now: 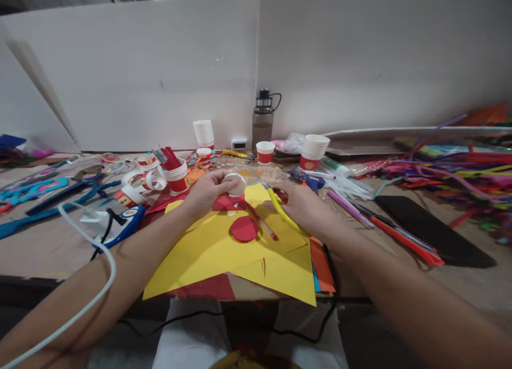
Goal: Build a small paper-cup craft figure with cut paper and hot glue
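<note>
My left hand [208, 191] pinches a small white disc [236, 185], which looks like the bottom of a paper cup, between thumb and fingers. My right hand [301, 205] is closed around a pair of yellow-handled scissors [277, 205], their blades pointing up and left toward the disc but apart from it. Below both hands, overlapping sheets of yellow paper [192, 265] cover the table's front. On them lie a red paper circle [245, 229], a pen [269, 230] and small scraps. A piece of red paper [224, 203] shows partly under my left hand.
A cup of red sticks [176, 178] stands left, near a blue glue gun [132, 222] with a white cable crossing my left forearm. Stacked paper cups [314, 150] and a bottle [262, 123] stand behind. A black phone-like slab [432, 230] and pipe cleaners [452, 171] lie right.
</note>
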Available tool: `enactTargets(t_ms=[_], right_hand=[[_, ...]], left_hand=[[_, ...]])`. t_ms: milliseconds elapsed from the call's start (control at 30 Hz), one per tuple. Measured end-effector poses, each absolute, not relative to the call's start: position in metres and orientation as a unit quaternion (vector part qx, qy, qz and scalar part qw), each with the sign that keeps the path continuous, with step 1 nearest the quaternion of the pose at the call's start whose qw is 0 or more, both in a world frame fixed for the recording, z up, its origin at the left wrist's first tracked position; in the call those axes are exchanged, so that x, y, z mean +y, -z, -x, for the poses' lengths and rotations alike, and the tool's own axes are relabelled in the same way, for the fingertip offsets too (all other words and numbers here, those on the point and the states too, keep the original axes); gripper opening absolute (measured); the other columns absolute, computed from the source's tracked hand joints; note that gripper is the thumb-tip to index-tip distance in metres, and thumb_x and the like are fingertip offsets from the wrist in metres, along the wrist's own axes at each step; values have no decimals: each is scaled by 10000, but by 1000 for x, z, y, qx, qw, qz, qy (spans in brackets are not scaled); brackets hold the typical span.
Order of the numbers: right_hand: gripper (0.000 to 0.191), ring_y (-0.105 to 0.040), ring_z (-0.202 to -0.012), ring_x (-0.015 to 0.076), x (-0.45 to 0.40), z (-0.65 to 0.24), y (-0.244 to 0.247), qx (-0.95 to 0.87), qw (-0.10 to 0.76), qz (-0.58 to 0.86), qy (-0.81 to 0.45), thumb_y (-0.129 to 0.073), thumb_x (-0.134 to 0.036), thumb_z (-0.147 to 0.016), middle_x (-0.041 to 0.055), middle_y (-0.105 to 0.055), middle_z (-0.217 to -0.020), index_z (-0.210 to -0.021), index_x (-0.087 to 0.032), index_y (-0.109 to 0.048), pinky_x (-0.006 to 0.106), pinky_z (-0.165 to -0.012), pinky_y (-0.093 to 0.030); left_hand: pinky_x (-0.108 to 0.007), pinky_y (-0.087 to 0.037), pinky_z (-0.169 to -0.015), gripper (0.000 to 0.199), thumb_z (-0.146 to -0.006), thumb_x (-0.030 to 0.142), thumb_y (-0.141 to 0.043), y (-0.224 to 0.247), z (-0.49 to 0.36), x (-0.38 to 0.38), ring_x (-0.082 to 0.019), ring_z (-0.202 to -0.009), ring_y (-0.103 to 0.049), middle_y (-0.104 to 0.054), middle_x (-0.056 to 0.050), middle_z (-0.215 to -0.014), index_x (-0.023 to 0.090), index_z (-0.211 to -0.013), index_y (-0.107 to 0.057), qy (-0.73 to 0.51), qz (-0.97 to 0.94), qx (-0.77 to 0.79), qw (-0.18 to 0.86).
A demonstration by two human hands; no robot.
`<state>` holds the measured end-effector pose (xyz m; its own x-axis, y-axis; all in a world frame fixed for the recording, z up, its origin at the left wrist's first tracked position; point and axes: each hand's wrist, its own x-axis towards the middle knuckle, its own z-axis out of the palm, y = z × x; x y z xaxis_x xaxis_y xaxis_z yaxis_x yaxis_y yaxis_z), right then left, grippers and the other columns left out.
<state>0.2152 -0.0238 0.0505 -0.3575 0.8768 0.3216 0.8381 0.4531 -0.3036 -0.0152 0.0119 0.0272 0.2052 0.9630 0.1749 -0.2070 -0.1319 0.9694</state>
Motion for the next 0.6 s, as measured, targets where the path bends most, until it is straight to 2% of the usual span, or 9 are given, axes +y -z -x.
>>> enactTargets(t_ms=[267,467,600], right_hand=[[315,-682,-852,239,-15,-216,-34,-795,156,585,-44,-585,-266,-814,111,-731,-984,-1113,-181,-637,281,-668,-471],[389,-661,-942,289,-16,-212,-32,-817,85,571,21,-593,-320,-833,161,-700,-1054,-1176,-137,-604,354,-785,-487],[323,-617,-991,322,-23,-210,-39,-830,62,550,66,-553,-309,-876,195,-670,-1057,-1102,-102,-651,423,-858,-467]], left_hand=[[-254,-538,-574,283,-627,208,-786,-30,14,11,-125,-645,-613,-666,-28,-755,138,-761,-548,-534,-498,367,577],[-276,-558,-528,246,-686,145,-689,-29,15,12,-200,-761,-683,-703,-95,-870,147,-834,-494,-510,-481,377,605],[-263,-553,-527,234,-711,86,-622,-27,16,16,-201,-766,-693,-714,-115,-904,140,-908,-507,-524,-461,387,603]])
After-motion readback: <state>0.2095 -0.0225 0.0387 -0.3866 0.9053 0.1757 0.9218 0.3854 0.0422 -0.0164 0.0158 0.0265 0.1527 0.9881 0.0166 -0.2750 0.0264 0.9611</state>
